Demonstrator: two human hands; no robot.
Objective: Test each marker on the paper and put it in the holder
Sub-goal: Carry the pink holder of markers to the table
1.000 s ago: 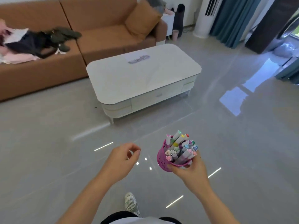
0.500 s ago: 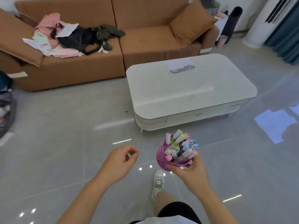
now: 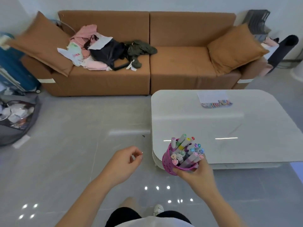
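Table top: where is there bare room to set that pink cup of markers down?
Most of the table is bare: the whole near half, from the front edge up to the paper at the far side, and the left end beside the paper. The holder, in the right hand, hangs by the near left corner. Only the paper's spot is taken.

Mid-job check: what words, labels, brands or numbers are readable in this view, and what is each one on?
No text can be read.
White plastic bag on the sofa: reddish print, too blurred to read.
Paper on the table: coloured marker strokes only, no words legible.
Markers in the pink holder: any labels are too small to read.
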